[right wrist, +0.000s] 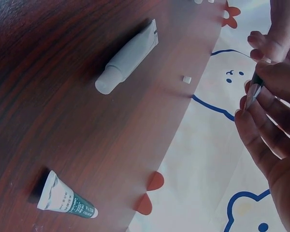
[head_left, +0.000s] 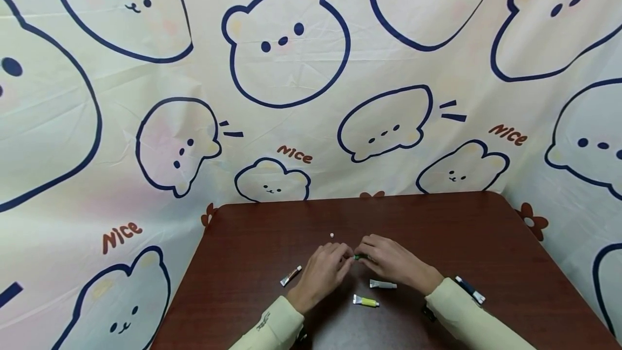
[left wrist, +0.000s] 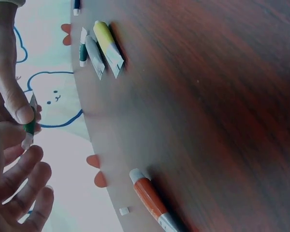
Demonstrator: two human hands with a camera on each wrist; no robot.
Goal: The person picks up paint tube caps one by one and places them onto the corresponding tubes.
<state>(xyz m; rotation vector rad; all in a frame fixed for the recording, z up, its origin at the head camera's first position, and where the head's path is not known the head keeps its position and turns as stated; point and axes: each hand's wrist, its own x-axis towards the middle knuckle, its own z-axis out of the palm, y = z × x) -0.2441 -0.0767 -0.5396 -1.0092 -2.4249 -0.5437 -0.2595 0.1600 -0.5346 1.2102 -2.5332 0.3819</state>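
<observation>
A small green paint tube (head_left: 357,257) is held between both hands above the far part of the table. My right hand (head_left: 389,258) pinches its body between thumb and fingers; the flat silvery end of the tube (right wrist: 252,94) shows there in the right wrist view. At the white capped end, my left hand (head_left: 324,269) pinches with thumb and forefinger, its other fingers spread loosely in the left wrist view. A tiny white piece (head_left: 332,235), like a cap or seal, lies on the table beyond the left hand.
On the brown table (head_left: 252,242) lie an orange-red tube (head_left: 291,276) on the left, a grey-white tube (head_left: 383,284), a yellow tube (head_left: 366,301), and a dark blue tube (head_left: 470,289) by the right sleeve. Another green tube (right wrist: 70,200) appears in the right wrist view. A patterned cloth (head_left: 286,69) hangs behind.
</observation>
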